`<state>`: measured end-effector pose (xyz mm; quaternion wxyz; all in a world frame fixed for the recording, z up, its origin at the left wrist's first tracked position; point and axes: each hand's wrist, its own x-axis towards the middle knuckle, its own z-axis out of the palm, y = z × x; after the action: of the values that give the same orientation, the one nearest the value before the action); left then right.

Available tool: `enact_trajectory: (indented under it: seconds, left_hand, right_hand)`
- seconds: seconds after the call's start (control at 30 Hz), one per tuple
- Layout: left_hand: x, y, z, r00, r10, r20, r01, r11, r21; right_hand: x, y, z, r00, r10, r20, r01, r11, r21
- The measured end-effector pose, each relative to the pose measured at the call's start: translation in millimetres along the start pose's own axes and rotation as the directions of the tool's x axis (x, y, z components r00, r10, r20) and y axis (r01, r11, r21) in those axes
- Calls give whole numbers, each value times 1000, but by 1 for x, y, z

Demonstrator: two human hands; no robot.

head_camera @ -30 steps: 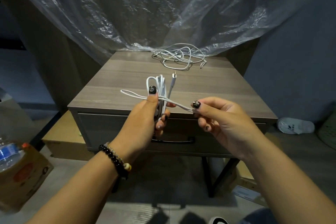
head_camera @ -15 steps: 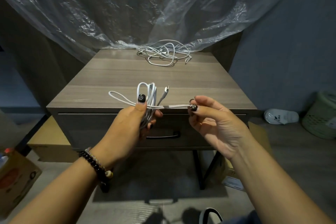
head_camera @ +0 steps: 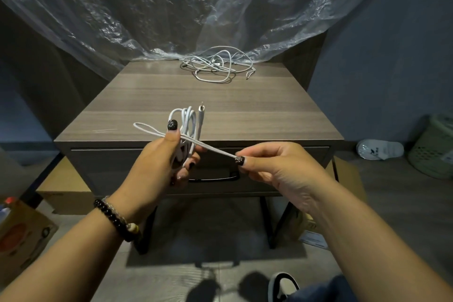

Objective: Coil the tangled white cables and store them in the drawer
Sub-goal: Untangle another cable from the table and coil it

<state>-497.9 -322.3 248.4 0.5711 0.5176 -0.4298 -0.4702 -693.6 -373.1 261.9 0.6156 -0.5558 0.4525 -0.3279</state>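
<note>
Coil of white cable (head_camera: 187,127) at frame centre, gripped in left hand (head_camera: 159,167), connector tip pointing up; right hand (head_camera: 277,169) pinches its loose strand, pulled taut; tangled cables (head_camera: 217,65) lie at nightstand's (head_camera: 245,105) far edge; drawer (head_camera: 110,169) closed.

**Hidden / cut off / unclear**

Lower part of coiled cable (head_camera: 187,127) buried in left hand (head_camera: 157,167). Cable end hidden inside right hand (head_camera: 274,169) pinch. Drawer (head_camera: 117,169) front and handle (head_camera: 215,178) partly blocked by hands. Tangled pile (head_camera: 215,64): cable count unreadable. Shoe (head_camera: 282,285), cardboard box (head_camera: 22,235), basket (head_camera: 434,147) cropped by edges. Box print blurred.
</note>
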Motion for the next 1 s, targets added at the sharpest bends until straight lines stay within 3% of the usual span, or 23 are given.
enact_trajectory:
  seconds: [0.13,0.27,0.4,0.47,0.57,0.63,0.8,0.93,1.0]
  left_hand:
    - [-7,3,-1,982,67,175,-93,985,147]
    - [-11,-2,-2,913,116,391,-257,908,331]
    - [-15,-3,1,845,24,534,-405,681,610]
    - [-17,-2,4,838,-8,546,-441,580,685]
    - [-21,0,8,854,-77,514,-474,293,831]
    - [-23,1,11,857,-101,506,-486,170,857]
    - [-22,3,14,849,-153,506,-481,172,860]
    - [-21,3,13,835,-193,515,-432,348,832]
    - [-19,0,12,835,-194,514,-424,366,828]
  right_hand:
    - [-2,-2,0,999,-31,39,38,978,-205]
    - [1,0,3,999,-34,39,43,971,-233]
    - [2,0,4,996,-52,69,66,973,-221]
    - [1,0,7,994,-76,74,91,970,-228]
    - [0,1,11,991,-125,54,135,954,-268]
    - [0,2,12,985,-156,66,168,952,-256]
    - [0,4,11,962,-204,181,237,954,-182]
    - [-1,4,14,941,-244,235,276,955,-112]
    - [0,5,15,936,-268,226,299,947,-114]
